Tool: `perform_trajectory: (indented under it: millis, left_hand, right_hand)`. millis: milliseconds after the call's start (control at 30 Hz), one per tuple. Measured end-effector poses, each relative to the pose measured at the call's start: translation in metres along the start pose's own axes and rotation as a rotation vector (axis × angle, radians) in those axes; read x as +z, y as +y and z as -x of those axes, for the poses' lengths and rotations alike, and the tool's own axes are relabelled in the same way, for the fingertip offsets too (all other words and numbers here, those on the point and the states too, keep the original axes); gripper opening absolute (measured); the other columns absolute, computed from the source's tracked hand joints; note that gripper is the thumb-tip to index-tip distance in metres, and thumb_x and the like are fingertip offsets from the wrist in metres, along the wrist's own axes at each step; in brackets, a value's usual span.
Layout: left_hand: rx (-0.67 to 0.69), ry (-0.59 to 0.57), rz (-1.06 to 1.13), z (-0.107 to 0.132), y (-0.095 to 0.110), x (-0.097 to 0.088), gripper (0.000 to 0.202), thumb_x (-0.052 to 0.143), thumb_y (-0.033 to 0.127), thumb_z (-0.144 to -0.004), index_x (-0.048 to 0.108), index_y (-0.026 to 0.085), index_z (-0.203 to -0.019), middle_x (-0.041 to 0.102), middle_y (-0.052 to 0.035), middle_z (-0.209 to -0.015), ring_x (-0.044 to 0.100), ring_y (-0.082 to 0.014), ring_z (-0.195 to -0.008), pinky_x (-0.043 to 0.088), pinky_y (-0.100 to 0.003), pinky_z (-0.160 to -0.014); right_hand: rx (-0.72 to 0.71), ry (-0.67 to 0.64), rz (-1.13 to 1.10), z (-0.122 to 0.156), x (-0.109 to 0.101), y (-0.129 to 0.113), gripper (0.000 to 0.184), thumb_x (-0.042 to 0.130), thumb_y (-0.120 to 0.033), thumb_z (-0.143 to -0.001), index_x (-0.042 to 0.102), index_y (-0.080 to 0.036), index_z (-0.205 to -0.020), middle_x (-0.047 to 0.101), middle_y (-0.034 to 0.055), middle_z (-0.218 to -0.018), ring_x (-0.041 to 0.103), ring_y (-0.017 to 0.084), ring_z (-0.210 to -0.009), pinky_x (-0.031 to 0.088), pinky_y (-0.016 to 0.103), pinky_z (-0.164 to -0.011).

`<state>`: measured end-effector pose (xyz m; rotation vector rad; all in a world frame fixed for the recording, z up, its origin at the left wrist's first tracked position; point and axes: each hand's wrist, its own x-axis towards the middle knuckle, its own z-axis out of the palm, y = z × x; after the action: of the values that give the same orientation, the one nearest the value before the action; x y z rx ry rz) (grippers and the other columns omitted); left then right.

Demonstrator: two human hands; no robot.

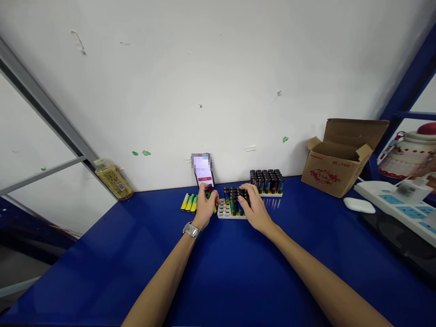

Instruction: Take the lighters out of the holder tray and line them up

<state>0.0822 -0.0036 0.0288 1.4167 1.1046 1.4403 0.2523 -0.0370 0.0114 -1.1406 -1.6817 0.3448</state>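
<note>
Surface: a blue table (pixel 218 272) against a white wall (pixel 204 68), seen from above the person's arms.
Left hand: the left hand (pixel 207 207) is closed round a few coloured lighters (pixel 210 192), held just left of the near tray; a watch (pixel 191 230) sits on the wrist.
Right hand: the right hand (pixel 254 206) lies flat, fingers spread, on the tops of the lighters standing in the near tray (pixel 225 211); it grips nothing that I can see.
Progress: the near tray is partly filled, with dark lighters in its far and right rows and bare sockets along its left and near edge. The far tray (pixel 267 181), just beyond the right hand, looks full. I judge one tray done and the second about half loaded.
Left to load: a row of yellow and green lighters (pixel 190 202) lies flat on the table just left of the left hand, besides those in the grip.
Beyond the hands: a phone (pixel 203 170) leans on the wall, close behind the left hand.
Open room: the table nearer than both hands is bare blue, and so is the stretch out to the left.
Edges: a bottle (pixel 112 179) leans at the wall far left; a cardboard box (pixel 342 154), a white mouse (pixel 359 205) and a power strip (pixel 395 206) crowd the right side, well apart from the trays.
</note>
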Motion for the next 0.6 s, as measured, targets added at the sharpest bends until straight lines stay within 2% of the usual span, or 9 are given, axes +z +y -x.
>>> perform_trajectory:
  millis: [100,200,300,400,500,600]
  left_hand:
    - [0.07,-0.044,-0.179,-0.002,0.0,-0.004,0.023,0.063,0.038,-0.079,0.051,0.021,-0.089,0.052,0.0072,-0.057,0.05,-0.0111,-0.049,0.042,-0.023,-0.052]
    - [0.125,-0.137,-0.311,-0.004,0.001,-0.009,0.02,0.065,0.037,-0.078,0.059,0.018,-0.08,0.059,0.0019,-0.064,0.055,-0.0136,-0.058,0.044,-0.025,-0.057]
    - [0.172,-0.204,-0.393,-0.003,0.001,-0.008,0.016,0.067,0.031,-0.074,0.064,0.018,-0.082,0.066,-0.0006,-0.074,0.059,-0.0166,-0.068,0.046,-0.027,-0.063]
    - [0.213,-0.194,-0.424,-0.002,0.001,-0.004,0.017,0.067,0.028,-0.072,0.066,0.019,-0.086,0.069,-0.0026,-0.082,0.062,-0.0196,-0.076,0.048,-0.03,-0.07]
    - [0.237,-0.172,-0.408,-0.001,0.005,-0.001,0.017,0.069,0.032,-0.073,0.065,0.019,-0.083,0.069,-0.0038,-0.085,0.062,-0.0209,-0.08,0.048,-0.031,-0.073]
    - [0.15,-0.07,-0.259,-0.004,0.012,-0.001,0.028,0.068,0.043,-0.076,0.063,0.018,-0.087,0.067,-0.0024,-0.077,0.059,-0.0164,-0.067,0.046,-0.027,-0.063]
  right_hand:
    - [0.003,-0.002,-0.007,0.0,0.0,0.0,0.031,0.038,-0.038,-0.094,0.049,-0.022,-0.119,0.051,0.0133,-0.124,0.05,0.027,-0.12,0.041,0.045,-0.101]
    - [0.001,0.002,-0.013,0.0,0.0,0.0,0.032,0.038,-0.038,-0.094,0.049,-0.023,-0.119,0.051,0.0128,-0.124,0.05,0.027,-0.119,0.041,0.045,-0.101]
    - [0.0,0.006,-0.007,0.0,0.001,0.001,0.031,0.038,-0.038,-0.094,0.049,-0.023,-0.119,0.051,0.0129,-0.123,0.051,0.027,-0.119,0.042,0.045,-0.101]
    - [0.004,0.006,0.004,0.0,0.001,0.001,0.031,0.038,-0.037,-0.094,0.049,-0.022,-0.119,0.051,0.0132,-0.124,0.05,0.027,-0.12,0.042,0.046,-0.101]
    - [0.005,-0.002,0.004,0.0,0.0,0.0,0.03,0.038,-0.036,-0.094,0.048,-0.022,-0.118,0.051,0.0135,-0.124,0.05,0.027,-0.12,0.042,0.045,-0.101]
    - [-0.002,-0.003,0.009,0.0,0.0,-0.001,0.03,0.038,-0.035,-0.093,0.049,-0.022,-0.118,0.052,0.0132,-0.124,0.051,0.027,-0.12,0.043,0.044,-0.1]
